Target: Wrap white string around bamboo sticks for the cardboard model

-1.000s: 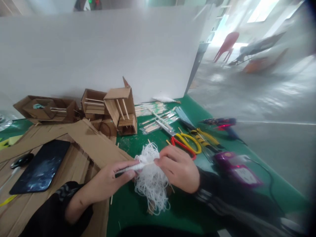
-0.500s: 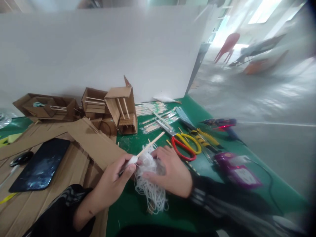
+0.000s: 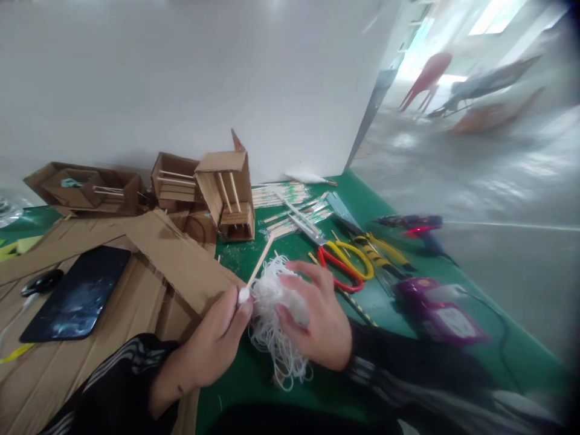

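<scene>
My left hand [image 3: 217, 338] pinches a thin wooden stick [image 3: 260, 260], a chopstick by its look, near its lower end. White string [image 3: 243, 295] is wound round that end, between thumb and forefinger. The stick tilts up and to the right. Just right of it, my right hand [image 3: 317, 314] curls over a loose tangle of white string [image 3: 276, 338], thumb and fingers round its upper right side. Strands of the tangle hang down over the green table [image 3: 231, 393]. The inside of my left fist is hidden.
Scissors [image 3: 347, 266], pliers [image 3: 392, 254] and a purple device [image 3: 439, 311] with a cable lie to the right. Wrapped chopsticks [image 3: 294, 220], a cardboard box [image 3: 231, 196] and a white panel [image 3: 181, 78] stand behind. A phone [image 3: 77, 296] lies on cardboard [image 3: 113, 374] at left.
The stick has swung to a steeper tilt, its tip moving left. My right hand has shifted slightly right from the stick, its fingers spreading over the string tangle. The view has moved slightly.
</scene>
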The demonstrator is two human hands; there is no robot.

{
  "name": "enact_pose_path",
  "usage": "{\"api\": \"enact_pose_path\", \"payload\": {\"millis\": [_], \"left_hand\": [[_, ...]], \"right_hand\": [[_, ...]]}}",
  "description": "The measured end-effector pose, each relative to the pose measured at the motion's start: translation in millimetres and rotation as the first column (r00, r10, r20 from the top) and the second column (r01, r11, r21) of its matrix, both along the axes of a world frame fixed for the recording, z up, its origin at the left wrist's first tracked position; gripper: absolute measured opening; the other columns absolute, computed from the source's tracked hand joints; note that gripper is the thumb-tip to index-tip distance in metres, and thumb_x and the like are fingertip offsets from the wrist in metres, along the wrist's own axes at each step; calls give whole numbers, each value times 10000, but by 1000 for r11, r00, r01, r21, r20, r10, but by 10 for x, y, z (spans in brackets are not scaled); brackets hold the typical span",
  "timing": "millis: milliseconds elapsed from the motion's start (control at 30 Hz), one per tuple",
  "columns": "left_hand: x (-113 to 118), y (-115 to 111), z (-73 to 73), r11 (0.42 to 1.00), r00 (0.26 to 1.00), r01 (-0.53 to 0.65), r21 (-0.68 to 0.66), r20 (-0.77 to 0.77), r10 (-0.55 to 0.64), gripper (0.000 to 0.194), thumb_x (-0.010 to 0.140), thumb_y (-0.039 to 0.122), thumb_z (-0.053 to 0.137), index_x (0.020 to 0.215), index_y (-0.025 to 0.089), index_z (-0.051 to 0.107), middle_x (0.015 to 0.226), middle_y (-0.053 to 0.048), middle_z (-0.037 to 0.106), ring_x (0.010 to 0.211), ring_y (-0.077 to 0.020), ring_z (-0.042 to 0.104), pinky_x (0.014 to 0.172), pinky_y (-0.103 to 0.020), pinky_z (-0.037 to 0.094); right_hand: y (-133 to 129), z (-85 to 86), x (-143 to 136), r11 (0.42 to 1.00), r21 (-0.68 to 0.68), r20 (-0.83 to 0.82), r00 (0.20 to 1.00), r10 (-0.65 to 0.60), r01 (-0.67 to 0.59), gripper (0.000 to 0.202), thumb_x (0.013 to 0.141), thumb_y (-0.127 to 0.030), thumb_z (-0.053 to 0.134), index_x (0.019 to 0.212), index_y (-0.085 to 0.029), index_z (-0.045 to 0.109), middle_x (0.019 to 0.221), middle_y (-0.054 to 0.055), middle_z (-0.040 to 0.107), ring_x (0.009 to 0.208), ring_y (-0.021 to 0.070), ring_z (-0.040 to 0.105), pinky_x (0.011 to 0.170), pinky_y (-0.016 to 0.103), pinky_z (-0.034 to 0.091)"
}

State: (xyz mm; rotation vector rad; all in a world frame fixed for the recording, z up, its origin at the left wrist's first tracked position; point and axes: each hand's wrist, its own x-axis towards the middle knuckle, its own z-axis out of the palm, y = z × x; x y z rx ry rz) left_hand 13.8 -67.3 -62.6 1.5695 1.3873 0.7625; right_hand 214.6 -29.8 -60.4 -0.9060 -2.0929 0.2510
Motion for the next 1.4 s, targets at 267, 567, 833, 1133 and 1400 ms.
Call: {"api": "enact_pose_path", "payload": {"millis": [267,567,833,1133,1400], "left_hand": [[31,2,64,997,999,30,69,16,-32,208,972,327,317,865,211,453,808,-6,479,732,-149,457,714,-254,413],[6,103,217,983,977,173,62,-135,-164,205,962,352,315,923,212,459,849,-25,540,756,-167,518,726,-300,417],[65,300,490,947,893,321,15,-338,-298,207,856,396,528,878,220,422,711,34,511,607,-140,497,556,-257,364],[197,553,437,990,987,141,-1,-80,-141,239,850,350,554,773,205,381,762,29,503,686,-128,470,648,-264,391],[149,560,418,978,976,44,-202,218,1,279,837,330,574,784,216,325,772,50,496,521,-54,423,436,-180,290]], "right_hand": [[-25,-54,-96,998,38,331,942,-51,41,219,770,-328,652,961,-223,637,1103,93,593,954,288,466,796,440,336],[99,-42,1,975,-182,135,978,157,-131,153,766,-122,586,878,-200,654,1027,68,578,912,231,493,787,394,396],[194,155,91,904,-358,-61,972,226,-232,130,773,-102,578,854,-183,639,1039,86,553,979,233,527,901,440,429],[110,210,181,992,-98,47,997,-69,73,230,770,-376,643,865,-179,573,864,61,559,843,236,485,767,405,395],[329,205,308,976,-220,272,960,68,-7,67,821,-165,564,757,-182,564,791,29,579,771,179,482,735,325,371]]}}
